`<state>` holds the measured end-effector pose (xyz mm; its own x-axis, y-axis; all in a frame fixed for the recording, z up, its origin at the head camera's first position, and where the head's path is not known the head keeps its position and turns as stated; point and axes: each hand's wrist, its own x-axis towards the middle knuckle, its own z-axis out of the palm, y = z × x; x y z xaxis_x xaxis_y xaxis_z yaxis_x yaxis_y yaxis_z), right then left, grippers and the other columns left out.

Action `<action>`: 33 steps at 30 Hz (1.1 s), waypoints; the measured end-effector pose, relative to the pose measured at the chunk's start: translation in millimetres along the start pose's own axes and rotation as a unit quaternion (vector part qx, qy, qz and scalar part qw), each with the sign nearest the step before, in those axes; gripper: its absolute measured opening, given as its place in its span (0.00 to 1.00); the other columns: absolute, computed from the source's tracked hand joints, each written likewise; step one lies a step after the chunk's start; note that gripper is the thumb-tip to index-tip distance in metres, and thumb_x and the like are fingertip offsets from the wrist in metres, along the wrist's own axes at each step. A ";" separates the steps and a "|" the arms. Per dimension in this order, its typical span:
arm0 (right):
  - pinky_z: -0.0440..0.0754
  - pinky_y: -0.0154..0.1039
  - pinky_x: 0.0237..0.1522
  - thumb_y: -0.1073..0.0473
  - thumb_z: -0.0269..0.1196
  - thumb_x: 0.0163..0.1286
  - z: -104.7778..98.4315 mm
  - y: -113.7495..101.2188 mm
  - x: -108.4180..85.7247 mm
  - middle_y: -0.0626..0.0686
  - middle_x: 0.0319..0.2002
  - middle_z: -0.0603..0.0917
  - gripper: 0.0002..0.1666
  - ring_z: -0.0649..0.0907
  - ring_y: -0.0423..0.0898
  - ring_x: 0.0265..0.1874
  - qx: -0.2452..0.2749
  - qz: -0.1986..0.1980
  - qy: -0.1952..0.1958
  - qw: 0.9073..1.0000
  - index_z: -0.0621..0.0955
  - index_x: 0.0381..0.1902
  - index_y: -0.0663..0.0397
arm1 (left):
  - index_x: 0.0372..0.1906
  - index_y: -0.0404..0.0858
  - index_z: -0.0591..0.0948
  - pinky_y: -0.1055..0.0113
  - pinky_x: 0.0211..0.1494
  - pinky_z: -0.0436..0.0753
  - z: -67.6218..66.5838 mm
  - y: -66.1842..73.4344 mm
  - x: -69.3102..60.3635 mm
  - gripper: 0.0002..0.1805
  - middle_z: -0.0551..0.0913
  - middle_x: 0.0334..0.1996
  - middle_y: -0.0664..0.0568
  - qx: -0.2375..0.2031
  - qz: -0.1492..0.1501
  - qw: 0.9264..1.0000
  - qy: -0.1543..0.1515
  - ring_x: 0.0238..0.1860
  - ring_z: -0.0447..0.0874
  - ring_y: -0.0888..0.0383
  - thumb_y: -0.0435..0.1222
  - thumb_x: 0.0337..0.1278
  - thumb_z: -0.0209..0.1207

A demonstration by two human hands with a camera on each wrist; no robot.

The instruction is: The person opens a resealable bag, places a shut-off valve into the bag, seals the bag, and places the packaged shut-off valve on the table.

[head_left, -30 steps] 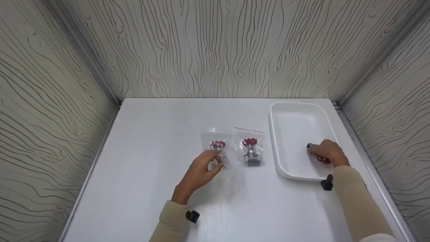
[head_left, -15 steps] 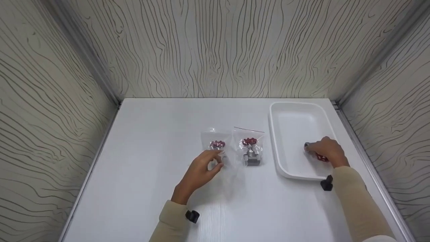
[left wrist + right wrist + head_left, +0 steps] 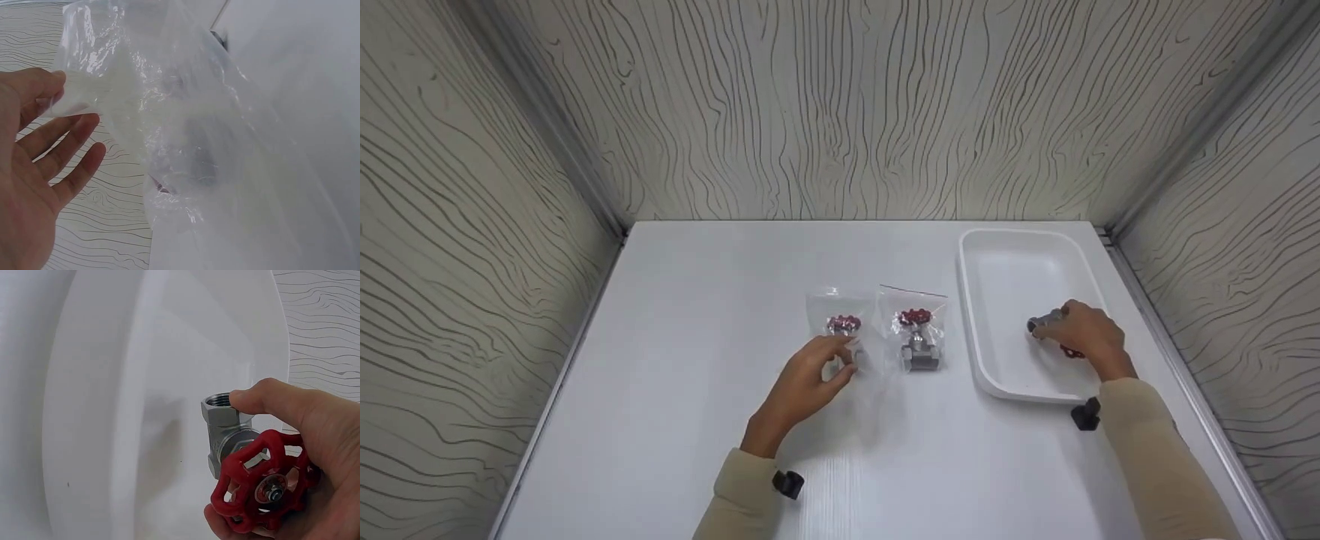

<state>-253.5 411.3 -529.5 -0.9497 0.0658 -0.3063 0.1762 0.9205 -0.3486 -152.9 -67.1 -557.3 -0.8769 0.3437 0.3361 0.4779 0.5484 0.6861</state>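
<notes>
My right hand point(image 3: 1086, 336) grips a steel gate valve point(image 3: 220, 422) with a red handwheel point(image 3: 264, 481), above the floor of the white tray point(image 3: 994, 388). In the right wrist view the thumb lies at the valve's threaded opening. With thumb and forefinger, my left hand point(image 3: 806, 381) pinches the edge of a clear plastic bag point(image 3: 121, 93), which hangs loosely. Behind that hand lies a bagged valve point(image 3: 844, 323), its lower part partly hidden. A second bagged valve point(image 3: 919, 352) lies just right of it, its red wheel pointing away from me.
The tray stands at the right side of the white table point(image 3: 697, 300). Wood-patterned panels point(image 3: 810, 112) close off the back and both sides. A metal rail point(image 3: 1185, 375) runs along the table's right edge.
My right hand has shifted slightly up and left, tilting the valve so that more of its steel body shows. The left hand has stayed in place with the bag.
</notes>
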 end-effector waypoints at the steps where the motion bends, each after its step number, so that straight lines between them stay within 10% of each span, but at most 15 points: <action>1: 0.75 0.45 0.36 0.36 0.69 0.68 -0.1 -1.5 -1.6 0.68 0.45 0.87 0.53 0.81 0.56 0.36 -0.005 -0.005 0.005 1.000 0.70 0.70 0.77 | 0.67 0.39 0.80 0.60 0.60 0.88 0.2 -0.5 0.1 0.22 0.87 0.47 0.55 0.001 0.002 1.000 0.001 0.53 0.86 0.56 0.36 0.72 0.67; 33: 0.79 0.38 0.26 0.37 0.73 0.65 -9.1 -53.5 -37.7 0.66 0.42 0.87 0.51 0.85 0.47 0.26 0.044 -0.068 0.028 0.996 0.71 0.72 0.68 | 0.67 0.40 0.80 0.59 0.60 0.87 0.1 2.3 0.5 0.22 0.87 0.47 0.54 0.004 -0.003 1.000 -0.004 0.53 0.87 0.52 0.36 0.72 0.67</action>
<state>-229.4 363.0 -491.3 -0.9788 -0.0340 -0.2022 0.0644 0.8851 -0.4609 -152.3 -65.6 -555.6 -0.8789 0.3471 0.3271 0.4737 0.5559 0.6831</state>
